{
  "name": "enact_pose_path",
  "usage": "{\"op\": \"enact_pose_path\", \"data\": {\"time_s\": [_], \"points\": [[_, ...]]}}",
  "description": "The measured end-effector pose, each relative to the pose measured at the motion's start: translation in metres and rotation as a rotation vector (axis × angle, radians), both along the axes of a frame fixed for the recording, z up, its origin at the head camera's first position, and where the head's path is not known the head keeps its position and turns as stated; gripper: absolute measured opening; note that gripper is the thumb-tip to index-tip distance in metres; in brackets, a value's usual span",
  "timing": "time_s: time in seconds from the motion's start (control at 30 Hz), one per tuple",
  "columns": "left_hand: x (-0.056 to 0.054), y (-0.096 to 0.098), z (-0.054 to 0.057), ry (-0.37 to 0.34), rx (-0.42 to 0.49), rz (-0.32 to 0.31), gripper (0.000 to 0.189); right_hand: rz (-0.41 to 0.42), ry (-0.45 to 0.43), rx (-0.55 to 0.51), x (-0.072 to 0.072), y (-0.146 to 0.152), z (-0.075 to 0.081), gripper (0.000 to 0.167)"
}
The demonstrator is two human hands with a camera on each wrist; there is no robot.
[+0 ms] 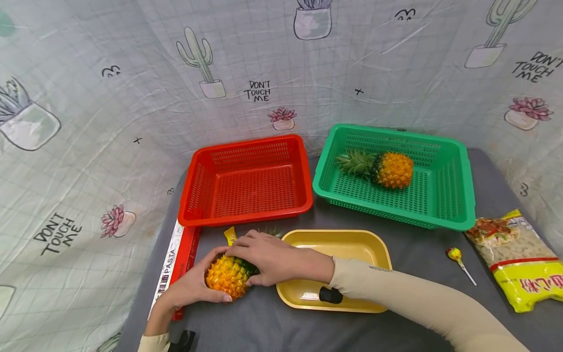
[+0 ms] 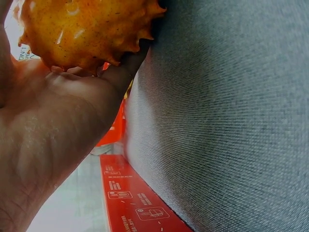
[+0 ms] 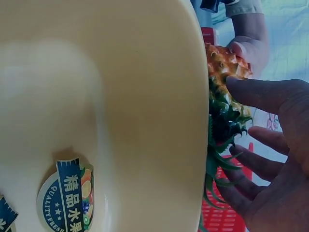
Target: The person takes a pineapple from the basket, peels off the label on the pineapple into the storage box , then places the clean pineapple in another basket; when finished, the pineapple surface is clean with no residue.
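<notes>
A small orange pineapple [image 1: 227,277] with a green leafy crown lies on the grey cloth, left of the yellow tray [image 1: 290,304]. My left hand [image 1: 193,283] grips its round end, thumb on the near side and fingers over the far side. In the left wrist view the spiky fruit [image 2: 87,34] sits against the fingers of that hand [image 2: 63,111]. Reaching over the tray, my right hand [image 1: 268,256] holds the crown end, its thumb on the fruit. The right wrist view shows the spread fingers of this hand [image 3: 270,154] beside the green leaves [image 3: 212,179].
Behind stand a red basket [image 1: 246,219] and a green basket [image 1: 440,208] containing another pineapple [image 1: 395,170]. A red and white pasta box [image 1: 176,264] lies at left, a yellow packet [image 1: 230,235] near the hands. At right are a lollipop [image 1: 455,254] and a noodle bag [image 1: 519,259].
</notes>
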State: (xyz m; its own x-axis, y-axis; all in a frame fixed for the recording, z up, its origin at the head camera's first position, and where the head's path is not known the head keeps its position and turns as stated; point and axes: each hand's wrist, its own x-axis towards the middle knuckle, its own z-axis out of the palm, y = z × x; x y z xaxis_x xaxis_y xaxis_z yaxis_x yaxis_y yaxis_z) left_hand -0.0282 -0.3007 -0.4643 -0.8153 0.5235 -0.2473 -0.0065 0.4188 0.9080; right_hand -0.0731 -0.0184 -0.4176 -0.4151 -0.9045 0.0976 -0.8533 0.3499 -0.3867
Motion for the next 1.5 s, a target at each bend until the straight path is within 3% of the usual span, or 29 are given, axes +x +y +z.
{"op": "enact_pose_path", "data": {"time_s": [0.37, 0.6, 0.83, 0.93, 1.07, 1.17, 1.3, 1.4, 1.5], "points": [[-0.001, -0.001, 0.002, -0.019, -0.017, 0.019, 0.101, -0.016, 0.021, 0.087, -0.003, -0.009, -0.004, 0.086], [-0.001, -0.002, 0.002, -0.038, -0.028, 0.045, 0.102, -0.034, 0.121, 0.16, -0.002, -0.019, -0.009, 0.093], [0.0, -0.005, 0.004, 0.04, -0.073, 0.028, 0.102, -0.056, 0.125, 0.178, -0.001, -0.022, -0.013, 0.096], [0.004, -0.011, 0.011, 0.022, -0.072, 0.017, 0.103, -0.046, 0.116, 0.18, 0.0, -0.022, -0.015, 0.097], [0.01, -0.027, 0.03, -0.016, -0.031, 0.016, 0.096, -0.046, 0.117, 0.175, 0.0, -0.023, -0.017, 0.096], [0.009, -0.04, 0.047, 0.06, -0.011, 0.024, 0.087, -0.06, 0.123, 0.167, -0.001, -0.023, -0.018, 0.094], [0.003, -0.047, 0.066, 0.153, 0.02, 0.159, 0.07, -0.065, 0.11, 0.149, -0.001, -0.021, -0.017, 0.093], [-0.003, -0.042, 0.071, 0.231, 0.023, 0.34, 0.057, -0.063, 0.096, 0.142, -0.001, -0.02, -0.016, 0.093], [-0.012, -0.032, 0.067, 0.351, 0.029, 0.533, 0.054, -0.069, 0.089, 0.146, -0.001, -0.02, -0.016, 0.094]]}}
